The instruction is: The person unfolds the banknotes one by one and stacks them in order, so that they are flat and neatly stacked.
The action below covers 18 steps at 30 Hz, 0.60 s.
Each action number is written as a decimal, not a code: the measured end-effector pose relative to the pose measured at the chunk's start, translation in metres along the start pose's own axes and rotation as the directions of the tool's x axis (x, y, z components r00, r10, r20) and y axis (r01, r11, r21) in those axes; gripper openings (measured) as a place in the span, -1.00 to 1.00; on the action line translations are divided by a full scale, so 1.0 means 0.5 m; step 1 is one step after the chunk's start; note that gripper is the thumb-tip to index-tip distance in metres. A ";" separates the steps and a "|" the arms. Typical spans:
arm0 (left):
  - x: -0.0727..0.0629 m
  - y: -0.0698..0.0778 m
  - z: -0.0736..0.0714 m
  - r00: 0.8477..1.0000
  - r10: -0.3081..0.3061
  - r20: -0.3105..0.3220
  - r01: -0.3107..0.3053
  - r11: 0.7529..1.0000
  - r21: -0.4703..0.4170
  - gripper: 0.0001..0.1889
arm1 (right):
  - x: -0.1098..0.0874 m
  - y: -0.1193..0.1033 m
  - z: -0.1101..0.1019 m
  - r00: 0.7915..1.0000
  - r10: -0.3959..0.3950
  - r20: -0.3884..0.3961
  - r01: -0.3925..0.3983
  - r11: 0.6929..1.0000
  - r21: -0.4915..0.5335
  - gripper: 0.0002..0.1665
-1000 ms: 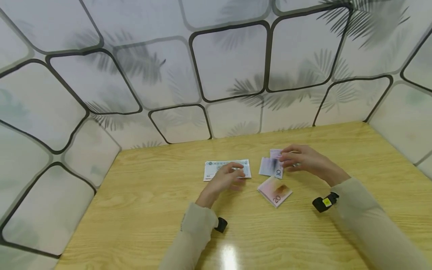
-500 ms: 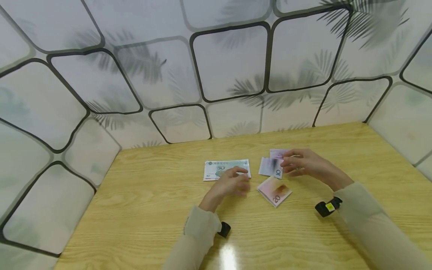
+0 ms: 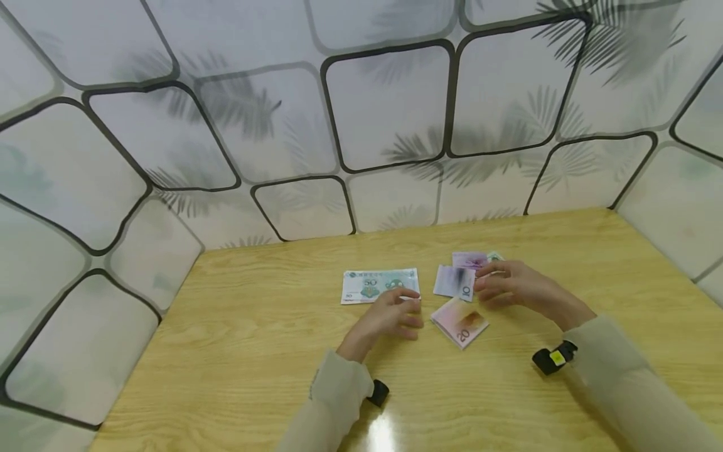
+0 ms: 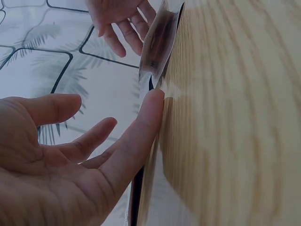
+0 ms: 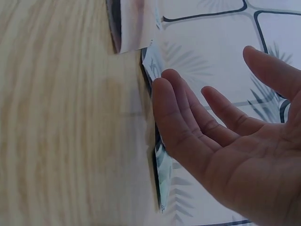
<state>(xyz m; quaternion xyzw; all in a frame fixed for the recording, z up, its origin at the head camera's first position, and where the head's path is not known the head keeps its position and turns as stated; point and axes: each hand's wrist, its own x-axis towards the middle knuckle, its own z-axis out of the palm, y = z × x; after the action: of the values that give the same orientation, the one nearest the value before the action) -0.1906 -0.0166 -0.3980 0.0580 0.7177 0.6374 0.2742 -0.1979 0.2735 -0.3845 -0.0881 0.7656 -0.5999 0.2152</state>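
Note:
A flat stack of green banknotes (image 3: 369, 287) marked 50 lies on the table. My left hand (image 3: 390, 317) hovers at its lower right corner, fingers relaxed, holding nothing. To the right lie a folded bluish-purple 10 banknote (image 3: 455, 280), a purple banknote (image 3: 467, 260) behind it, and a folded pinkish 20 banknote (image 3: 460, 321) in front. My right hand (image 3: 516, 287) is at the right end of the 10, fingers loosely bent with nothing between them; it partly covers a small green banknote (image 3: 494, 257). That green note (image 5: 163, 174) shows below the fingers in the right wrist view.
The wooden table (image 3: 254, 339) reaches back to a wall (image 3: 390, 201) covered with patterned cloth or paper. Similar panels stand at left and right. Black wrist cameras (image 3: 553, 358) sit below both cuffs.
My left hand has drawn back to the right and nearer, uncovering more of the 50 note. My right hand has shifted right and nearer, revealing the purple and small green notes.

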 end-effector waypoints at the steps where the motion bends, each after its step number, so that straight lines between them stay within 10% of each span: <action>1: 0.001 -0.001 0.000 1.000 -0.003 0.004 0.003 1.000 -0.001 -0.64 | 0.001 0.003 0.001 1.000 0.004 0.002 -0.004 1.000 0.001 -0.36; 18: -0.004 -0.008 0.026 0.999 -0.001 0.051 0.004 0.998 -0.063 -0.62 | 0.001 0.013 0.017 0.998 0.055 0.031 -0.054 0.998 -0.027 -0.33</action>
<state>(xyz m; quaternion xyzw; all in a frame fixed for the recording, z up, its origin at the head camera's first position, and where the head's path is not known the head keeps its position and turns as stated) -0.1819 -0.0068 -0.4014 0.0648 0.6902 0.6576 0.2951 -0.1938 0.2677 -0.3924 -0.0796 0.7720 -0.5822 0.2423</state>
